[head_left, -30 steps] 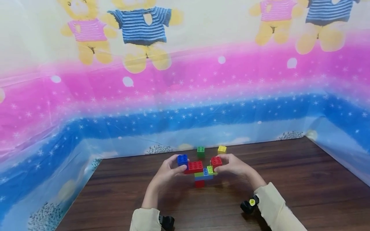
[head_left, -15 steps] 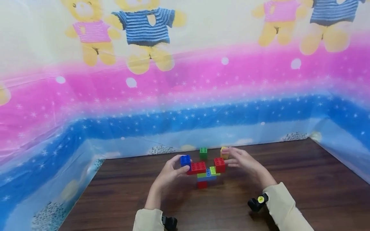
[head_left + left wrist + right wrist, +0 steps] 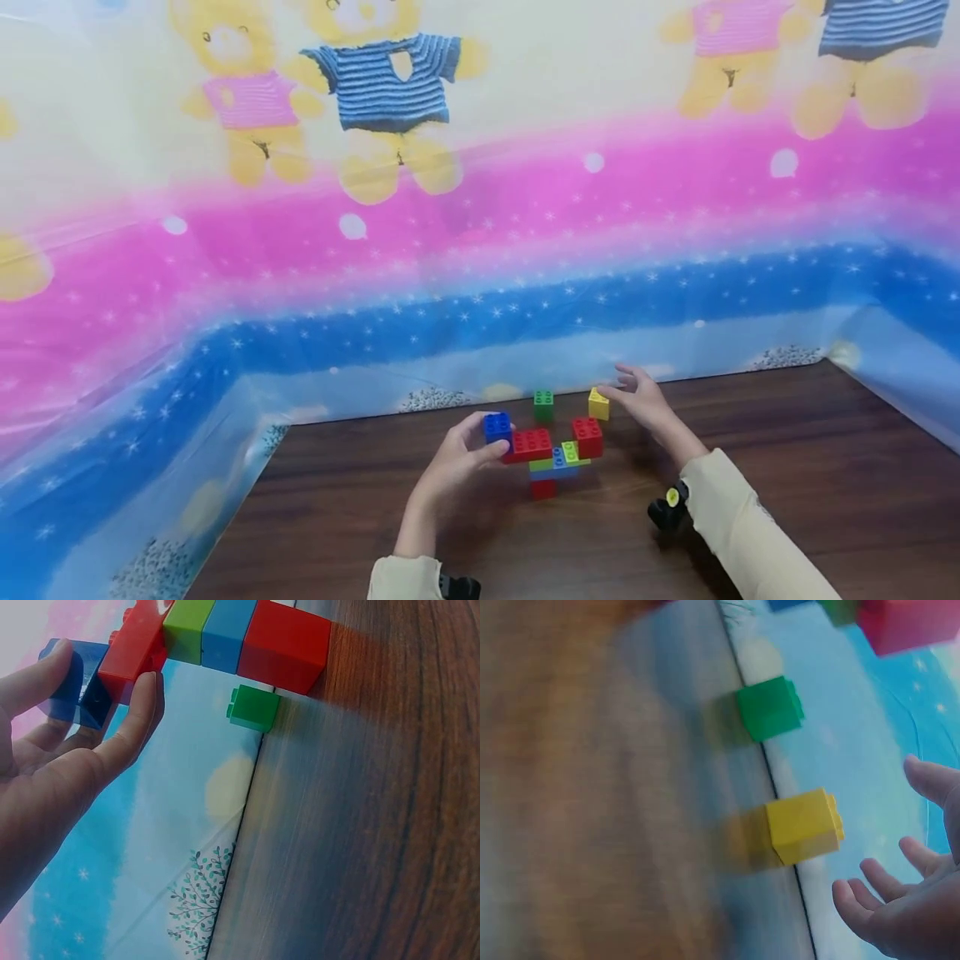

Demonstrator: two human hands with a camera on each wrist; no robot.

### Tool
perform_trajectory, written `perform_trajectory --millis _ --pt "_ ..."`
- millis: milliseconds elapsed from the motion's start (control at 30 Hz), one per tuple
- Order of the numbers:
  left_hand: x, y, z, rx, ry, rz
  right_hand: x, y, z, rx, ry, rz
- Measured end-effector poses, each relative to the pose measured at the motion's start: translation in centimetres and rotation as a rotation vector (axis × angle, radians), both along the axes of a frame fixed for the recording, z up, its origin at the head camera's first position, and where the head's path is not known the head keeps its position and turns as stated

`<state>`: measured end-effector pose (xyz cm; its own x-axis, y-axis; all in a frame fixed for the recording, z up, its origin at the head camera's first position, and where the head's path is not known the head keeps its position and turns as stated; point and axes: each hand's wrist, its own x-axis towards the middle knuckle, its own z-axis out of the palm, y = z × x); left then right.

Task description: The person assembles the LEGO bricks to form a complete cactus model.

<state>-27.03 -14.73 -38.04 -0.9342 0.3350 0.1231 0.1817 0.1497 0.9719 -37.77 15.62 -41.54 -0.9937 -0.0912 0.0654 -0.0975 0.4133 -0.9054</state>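
My left hand [image 3: 459,462] grips the blue brick [image 3: 497,427] at the left end of a toy-brick build, thumb in front and fingers behind. In the left wrist view, one fingertip touches the long red brick [image 3: 135,656] beside it. Below sit lime and blue bricks [image 3: 566,471] on a red brick [image 3: 543,489] at the bottom. Another red brick [image 3: 587,437] tops the right side. My right hand [image 3: 647,406], fingers spread and holding nothing, is beside the loose yellow brick [image 3: 598,405]; the right wrist view shows a gap between fingertips and yellow brick [image 3: 804,826].
A loose green brick [image 3: 543,406] stands near the back edge of the wooden table [image 3: 337,492], left of the yellow one. Behind the table hangs a printed cloth [image 3: 450,333] with bears. Each sleeve carries a black wrist camera [image 3: 667,510].
My right hand has let go of the red brick at the build's right side and moved back and right to the yellow brick. The left hand keeps its grip; the head view has shifted slightly.
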Motion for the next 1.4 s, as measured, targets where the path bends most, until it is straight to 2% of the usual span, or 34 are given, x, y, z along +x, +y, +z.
perform_trajectory --millis 233,300,500,900,1200,1333,1400 --pt "0.1 0.3 0.0 -0.005 0.022 -0.021 -0.8 0.1 -0.4 0.083 -0.126 0.119" --pt "0.1 0.2 0.0 -0.002 0.015 -0.023 -0.9 -0.3 -0.9 0.087 -0.127 0.094" --pt "0.1 0.2 0.0 0.019 0.003 -0.014 -1.2 -0.7 -2.4 0.053 -0.082 -0.053" --pt "0.1 0.1 0.0 0.001 0.014 -0.016 -1.0 -0.3 -3.5 0.015 -0.075 -0.087" --pt "0.0 0.1 0.1 -0.004 0.024 -0.027 -0.5 0.6 -3.4 -0.067 -0.122 -0.079" --pt "0.0 0.1 0.0 -0.002 0.023 -0.023 -0.1 0.9 -3.2 -0.183 -0.132 -0.026" --pt "0.1 0.2 0.0 -0.002 0.020 -0.024 0.3 1.1 -2.9 -0.272 -0.142 -0.018"
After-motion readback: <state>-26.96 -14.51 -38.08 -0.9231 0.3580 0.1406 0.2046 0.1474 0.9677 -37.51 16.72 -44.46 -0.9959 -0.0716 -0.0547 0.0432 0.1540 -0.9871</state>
